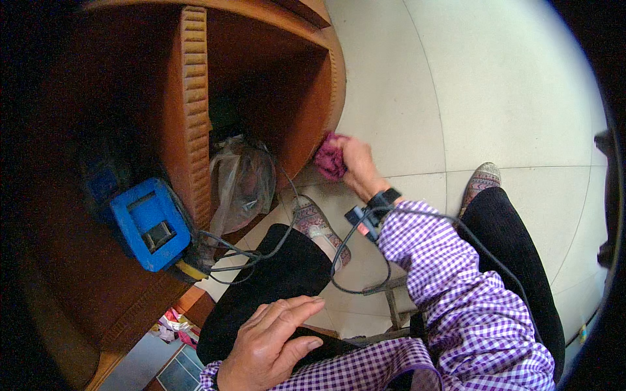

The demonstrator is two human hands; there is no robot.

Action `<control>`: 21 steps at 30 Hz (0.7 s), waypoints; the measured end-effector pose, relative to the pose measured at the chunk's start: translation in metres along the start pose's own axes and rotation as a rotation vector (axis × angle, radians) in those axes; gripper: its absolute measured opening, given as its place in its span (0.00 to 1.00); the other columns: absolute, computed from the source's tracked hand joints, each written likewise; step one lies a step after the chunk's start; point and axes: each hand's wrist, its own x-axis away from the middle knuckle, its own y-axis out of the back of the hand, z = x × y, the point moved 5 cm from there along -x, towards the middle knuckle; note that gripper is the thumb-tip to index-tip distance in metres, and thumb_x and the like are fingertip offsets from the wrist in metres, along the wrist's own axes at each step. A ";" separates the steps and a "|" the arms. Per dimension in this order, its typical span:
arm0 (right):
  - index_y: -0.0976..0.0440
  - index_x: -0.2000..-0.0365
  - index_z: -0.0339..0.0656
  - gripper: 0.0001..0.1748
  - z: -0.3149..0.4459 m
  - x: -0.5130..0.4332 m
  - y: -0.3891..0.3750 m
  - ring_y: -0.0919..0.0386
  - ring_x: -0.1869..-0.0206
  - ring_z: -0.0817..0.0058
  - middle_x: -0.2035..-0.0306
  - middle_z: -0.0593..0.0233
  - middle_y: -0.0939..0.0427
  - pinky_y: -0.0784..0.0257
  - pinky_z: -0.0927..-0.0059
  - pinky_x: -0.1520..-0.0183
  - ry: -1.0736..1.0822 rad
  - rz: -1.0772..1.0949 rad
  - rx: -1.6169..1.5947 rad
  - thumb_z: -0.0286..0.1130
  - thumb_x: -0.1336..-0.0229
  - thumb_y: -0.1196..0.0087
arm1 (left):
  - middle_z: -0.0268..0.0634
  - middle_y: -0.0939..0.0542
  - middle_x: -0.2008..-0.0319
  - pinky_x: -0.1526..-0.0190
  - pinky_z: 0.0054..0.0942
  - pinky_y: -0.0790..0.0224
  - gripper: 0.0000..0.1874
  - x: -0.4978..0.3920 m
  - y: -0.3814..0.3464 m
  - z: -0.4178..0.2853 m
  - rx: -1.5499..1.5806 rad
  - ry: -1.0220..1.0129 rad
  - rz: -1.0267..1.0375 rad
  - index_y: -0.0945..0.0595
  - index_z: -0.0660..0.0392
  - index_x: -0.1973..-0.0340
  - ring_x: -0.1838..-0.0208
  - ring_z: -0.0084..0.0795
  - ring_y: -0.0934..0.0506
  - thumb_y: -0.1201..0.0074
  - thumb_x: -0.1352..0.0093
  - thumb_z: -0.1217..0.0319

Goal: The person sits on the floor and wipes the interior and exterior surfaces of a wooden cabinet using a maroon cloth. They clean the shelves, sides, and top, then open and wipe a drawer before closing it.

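Observation:
My right hand [362, 161] is shut on a crumpled magenta cloth [331, 157], held at the outer edge of a brown wooden cabinet [313, 122]. A dark band with a watch-like body [384, 197] circles my right wrist. My left hand [274, 337] holds nothing; it hovers over or rests on my left thigh, which of these I cannot tell, its thumb apart from the fingers. A clear plastic bag [244, 181] sits inside the cabinet's compartment, beside a ridged upright divider [194, 117].
A blue-framed device [150, 225] stands left of the divider. Dark cables [274, 251] loop across my legs and right forearm, with a small dark connector piece [362, 222]. Pale floor tiles [391, 97] lie right. Colourful wrappers [175, 325] lie lower left; metal stool-like legs [391, 303] show below.

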 end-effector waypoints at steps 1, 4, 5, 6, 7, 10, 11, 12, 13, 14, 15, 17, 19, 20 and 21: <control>0.25 0.62 0.35 0.08 0.021 -0.005 -0.002 0.20 0.73 0.65 0.70 0.60 0.19 0.21 0.62 0.73 0.100 -0.050 0.083 0.23 0.35 0.56 | 0.51 0.20 0.44 0.42 0.39 0.30 0.26 -0.001 -0.001 -0.001 -0.003 -0.003 0.003 0.22 0.63 0.42 0.44 0.49 0.20 0.38 0.31 0.63; 0.24 0.61 0.33 0.08 0.078 -0.013 -0.011 0.20 0.76 0.68 0.70 0.60 0.19 0.25 0.65 0.78 0.234 -0.033 0.325 0.23 0.36 0.53 | 0.52 0.20 0.44 0.42 0.39 0.30 0.26 -0.004 -0.002 -0.002 -0.011 -0.006 0.015 0.22 0.63 0.42 0.44 0.49 0.21 0.38 0.31 0.63; 0.23 0.60 0.33 0.09 0.096 -0.017 -0.016 0.20 0.77 0.68 0.70 0.60 0.19 0.26 0.66 0.79 0.320 -0.094 0.380 0.23 0.36 0.52 | 0.52 0.20 0.44 0.42 0.39 0.30 0.26 -0.004 -0.002 -0.003 -0.016 -0.003 0.017 0.22 0.63 0.42 0.44 0.49 0.21 0.38 0.31 0.63; 0.23 0.59 0.32 0.10 0.114 -0.020 -0.021 0.20 0.77 0.69 0.70 0.60 0.18 0.26 0.67 0.79 0.404 -0.155 0.434 0.24 0.36 0.51 | 0.52 0.20 0.44 0.42 0.39 0.30 0.26 -0.005 -0.003 -0.003 -0.021 0.000 0.019 0.22 0.63 0.42 0.44 0.49 0.21 0.38 0.31 0.63; 0.22 0.56 0.30 0.11 0.131 -0.020 -0.025 0.19 0.75 0.70 0.68 0.60 0.17 0.23 0.68 0.77 0.394 -0.063 0.496 0.24 0.36 0.49 | 0.52 0.20 0.44 0.42 0.39 0.30 0.26 -0.005 -0.002 -0.004 -0.021 -0.006 0.018 0.22 0.63 0.42 0.44 0.49 0.21 0.38 0.32 0.63; 0.21 0.57 0.30 0.11 0.167 -0.031 -0.042 0.18 0.73 0.71 0.69 0.60 0.17 0.22 0.70 0.75 0.616 -0.150 0.557 0.25 0.37 0.46 | 0.52 0.20 0.44 0.42 0.39 0.30 0.25 -0.005 -0.001 -0.004 -0.013 -0.015 0.013 0.22 0.63 0.42 0.44 0.49 0.21 0.38 0.32 0.64; 0.21 0.57 0.31 0.11 0.169 -0.033 -0.043 0.18 0.73 0.72 0.70 0.61 0.17 0.23 0.71 0.74 0.625 -0.181 0.533 0.25 0.37 0.46 | 0.52 0.20 0.44 0.42 0.39 0.30 0.25 -0.005 -0.001 -0.004 -0.005 -0.014 0.011 0.22 0.64 0.42 0.44 0.49 0.20 0.38 0.32 0.64; 0.20 0.57 0.31 0.11 0.171 -0.034 -0.044 0.18 0.72 0.72 0.70 0.61 0.17 0.23 0.72 0.74 0.662 -0.209 0.503 0.26 0.38 0.46 | 0.52 0.20 0.44 0.42 0.39 0.30 0.25 -0.005 -0.001 -0.004 0.003 -0.014 0.010 0.22 0.64 0.42 0.44 0.49 0.20 0.38 0.32 0.64; 0.19 0.57 0.32 0.12 0.166 -0.033 -0.044 0.18 0.72 0.73 0.70 0.61 0.16 0.23 0.72 0.73 0.660 -0.255 0.618 0.26 0.39 0.45 | 0.52 0.20 0.44 0.42 0.39 0.30 0.25 -0.005 -0.001 -0.005 -0.001 -0.024 0.008 0.22 0.64 0.42 0.44 0.49 0.20 0.38 0.32 0.64; 0.19 0.57 0.32 0.13 0.155 -0.029 -0.043 0.17 0.72 0.74 0.70 0.61 0.16 0.23 0.72 0.72 0.685 -0.298 0.727 0.27 0.39 0.44 | 0.52 0.19 0.45 0.43 0.39 0.30 0.25 -0.006 -0.001 -0.005 -0.005 -0.034 0.004 0.22 0.64 0.42 0.44 0.49 0.20 0.38 0.32 0.64; 0.18 0.57 0.33 0.13 0.143 -0.025 -0.037 0.17 0.71 0.74 0.70 0.61 0.15 0.23 0.72 0.71 0.635 -0.390 0.818 0.28 0.40 0.43 | 0.52 0.19 0.45 0.43 0.39 0.30 0.25 -0.006 -0.002 -0.006 -0.009 -0.046 0.002 0.22 0.64 0.42 0.45 0.49 0.20 0.38 0.32 0.64; 0.17 0.56 0.35 0.16 0.110 -0.007 -0.024 0.17 0.70 0.75 0.68 0.60 0.14 0.22 0.73 0.65 0.629 -0.351 0.800 0.30 0.44 0.41 | 0.52 0.19 0.45 0.43 0.39 0.30 0.25 -0.006 -0.004 -0.007 -0.006 -0.045 0.006 0.22 0.64 0.42 0.44 0.49 0.20 0.38 0.32 0.65; 0.17 0.59 0.34 0.13 0.069 0.011 -0.013 0.16 0.68 0.73 0.68 0.59 0.14 0.22 0.71 0.63 0.601 -0.406 0.880 0.30 0.43 0.41 | 0.52 0.19 0.45 0.43 0.39 0.30 0.25 -0.006 -0.006 -0.010 -0.015 -0.037 0.006 0.22 0.64 0.42 0.45 0.49 0.20 0.37 0.32 0.65; 0.18 0.59 0.33 0.12 0.039 0.015 -0.006 0.16 0.66 0.72 0.68 0.59 0.14 0.22 0.69 0.59 0.434 -0.353 0.714 0.29 0.42 0.42 | 0.52 0.19 0.45 0.43 0.39 0.30 0.25 -0.007 -0.006 -0.011 -0.025 -0.033 0.003 0.22 0.63 0.42 0.45 0.49 0.20 0.37 0.32 0.66; 0.19 0.58 0.33 0.12 0.013 0.013 -0.006 0.17 0.64 0.73 0.67 0.59 0.15 0.22 0.69 0.58 0.331 -0.373 0.649 0.28 0.41 0.43 | 0.52 0.19 0.45 0.43 0.39 0.30 0.25 -0.007 -0.007 -0.012 -0.035 -0.028 0.001 0.22 0.63 0.42 0.45 0.49 0.20 0.37 0.32 0.66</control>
